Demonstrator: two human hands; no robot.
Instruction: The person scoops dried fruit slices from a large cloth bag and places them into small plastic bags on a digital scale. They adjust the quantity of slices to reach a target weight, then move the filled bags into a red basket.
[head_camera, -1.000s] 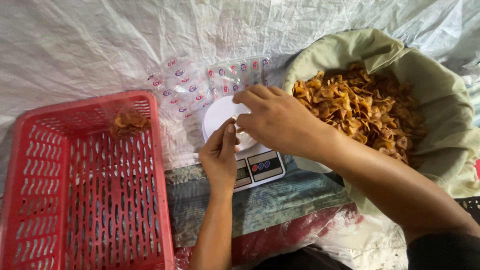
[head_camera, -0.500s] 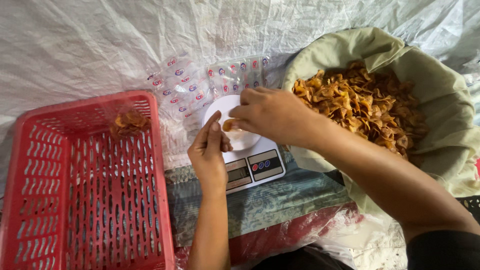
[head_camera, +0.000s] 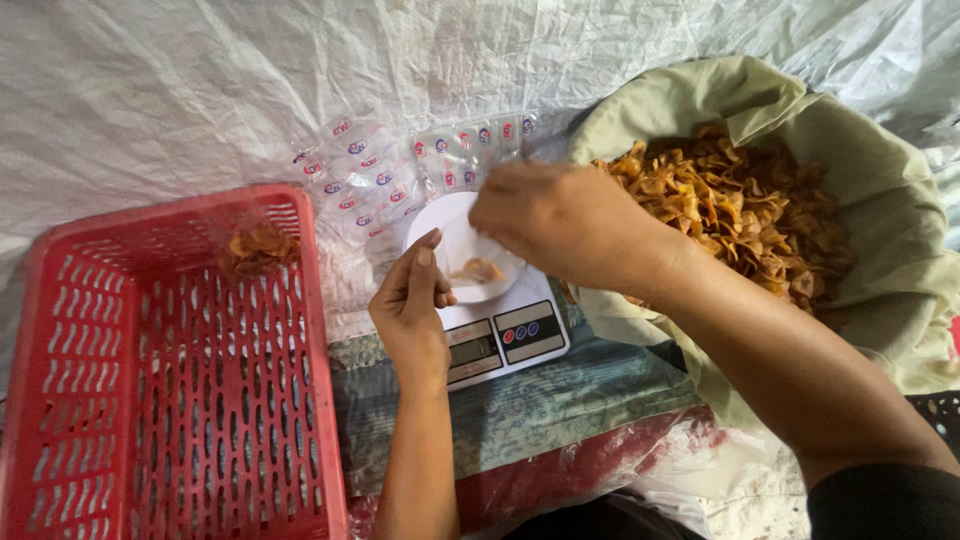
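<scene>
Right now your left hand (head_camera: 412, 305) sits at the near left rim of the white scale (head_camera: 500, 335), fingers curled loosely together and holding nothing that you can see. Your right hand (head_camera: 560, 222) hovers over the scale's round pan (head_camera: 452, 240), fingers bunched downward; whether they pinch anything, you cannot tell. A small pile of chips (head_camera: 480, 270) lies on the pan, just under that hand.

To your right, the green sack (head_camera: 880, 200) lies open with its mouth rolled back, heaped with golden fried chips (head_camera: 750, 205). To your left, the red basket (head_camera: 60, 400) holds only one filled bag (head_camera: 258, 248) in its far corner. A stack of clear printed packets (head_camera: 400, 165) lies just beyond the scale on the white sheet (head_camera: 150, 90).

The basket's right wall stands just beside your left forearm, and the sack's rim nearly touches the scale on the other side. Beyond the packets, the sheet gives open room
</scene>
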